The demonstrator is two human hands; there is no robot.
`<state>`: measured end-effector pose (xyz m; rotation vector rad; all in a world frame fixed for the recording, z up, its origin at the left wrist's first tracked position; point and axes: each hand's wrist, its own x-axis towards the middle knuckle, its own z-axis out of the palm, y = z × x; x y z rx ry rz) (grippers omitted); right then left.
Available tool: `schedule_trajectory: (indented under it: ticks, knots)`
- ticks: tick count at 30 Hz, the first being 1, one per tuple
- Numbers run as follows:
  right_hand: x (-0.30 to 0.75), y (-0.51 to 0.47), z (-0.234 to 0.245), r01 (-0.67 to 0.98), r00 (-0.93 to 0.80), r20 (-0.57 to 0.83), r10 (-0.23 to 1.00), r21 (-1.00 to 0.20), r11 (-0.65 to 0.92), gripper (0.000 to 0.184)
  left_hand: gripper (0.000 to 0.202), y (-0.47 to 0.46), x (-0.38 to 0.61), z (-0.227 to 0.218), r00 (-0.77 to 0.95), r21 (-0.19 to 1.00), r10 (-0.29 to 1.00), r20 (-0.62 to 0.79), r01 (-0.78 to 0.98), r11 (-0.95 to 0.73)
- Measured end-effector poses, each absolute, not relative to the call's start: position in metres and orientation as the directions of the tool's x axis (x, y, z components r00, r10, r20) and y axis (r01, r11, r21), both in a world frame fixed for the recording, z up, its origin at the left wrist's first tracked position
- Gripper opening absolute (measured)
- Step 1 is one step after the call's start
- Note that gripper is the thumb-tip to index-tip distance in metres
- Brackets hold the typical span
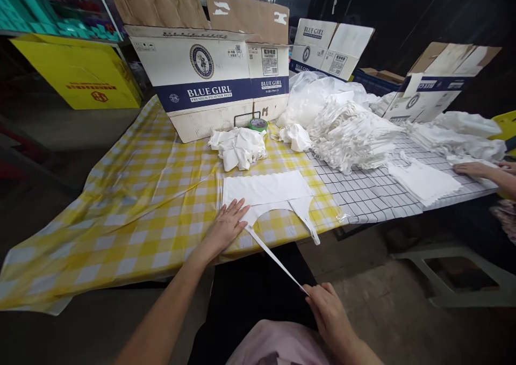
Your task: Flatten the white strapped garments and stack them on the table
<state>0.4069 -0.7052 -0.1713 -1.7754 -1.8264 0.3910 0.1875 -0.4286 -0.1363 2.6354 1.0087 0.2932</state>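
A table under a yellow checked cloth [133, 204] fills the left and middle of the frame. A grey checked cloth [363, 193] covers its right stretch. At top centre stands 1 large open carton [213, 80] printed BLUE GIRL, with 2 more cartons [328, 45] of the same print behind and to the right of it. A yellow box [76, 72] sits in the upper left. Right of centre, a wide heap of white pieces [350, 131] lies on the grey cloth.

The white piece [266, 190] in hand lies flat at the near edge of the table, in the middle of the frame. Its lower edge is cut in a curve, with 2 straps. The person's left hand [226, 228] rests on its lower left corner, palm down and fingers spread, gripping nothing. The right hand [328, 311], low and right of centre and off the table, pinches the end of 1 strap [274, 257], which runs taut from the piece down to the fingertips.

Above the piece lies a crumpled white bundle [237, 147], and just behind it, against the carton, a green tape roll [258, 124]. At the far right edge, a co-worker's hand [475, 169] lies flat on white fabric.
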Motion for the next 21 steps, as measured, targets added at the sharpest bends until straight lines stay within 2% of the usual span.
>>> schedule_trajectory:
  ticks: [3,5,8,10,12,13,15,17,19,21]
  knots:
    - [0.405,-0.711,-0.156,0.776,0.068,0.038,0.997,-0.629,-0.029,0.028,0.047,-0.425,0.187,-0.139,0.734,0.342,0.674,0.086,0.613,-0.712]
    - [0.401,-0.711,-0.15,0.775,0.012,-0.025,1.0,-0.631,-0.025,0.03,0.047,-0.424,0.188,-0.139,0.734,0.334,0.673,0.092,0.614,-0.715]
    - [0.395,-0.709,-0.143,0.833,-0.068,0.074,0.995,-0.545,0.097,0.015,0.046,-0.435,0.191,-0.131,0.705,0.306,0.69,0.163,0.629,-0.715]
    - [0.393,-0.705,-0.136,0.876,-0.076,0.145,0.986,-0.462,0.136,0.021,0.046,-0.457,0.196,-0.119,0.676,0.313,0.691,0.255,0.619,-0.721]
    - [0.393,-0.7,-0.124,0.901,-0.095,0.135,0.986,-0.41,0.143,0.023,0.048,-0.489,0.203,-0.103,0.685,0.39,0.661,0.305,0.544,-0.743]
    - [0.393,-0.696,-0.118,0.905,-0.124,0.111,0.986,-0.394,0.159,0.021,0.049,-0.507,0.207,-0.094,0.709,0.468,0.64,0.297,0.476,-0.745]
    - [0.396,-0.688,-0.104,0.901,-0.21,0.087,0.974,-0.368,0.227,0.016,0.051,-0.541,0.216,-0.078,0.815,0.682,0.549,0.183,0.297,-0.668]
    - [0.399,-0.677,-0.093,0.883,-0.295,0.074,0.953,-0.36,0.302,0.014,0.055,-0.565,0.224,-0.069,0.879,0.836,0.471,0.074,0.203,-0.51]
    - [0.403,-0.664,-0.085,0.872,-0.336,0.028,0.942,-0.369,0.322,0.011,0.051,-0.576,0.23,-0.067,0.885,0.899,0.465,-0.019,0.219,-0.38]
    - [0.408,-0.65,-0.078,0.882,-0.334,-0.036,0.942,-0.364,0.299,0.008,0.033,-0.576,0.232,-0.07,0.869,0.911,0.486,-0.096,0.274,-0.309]
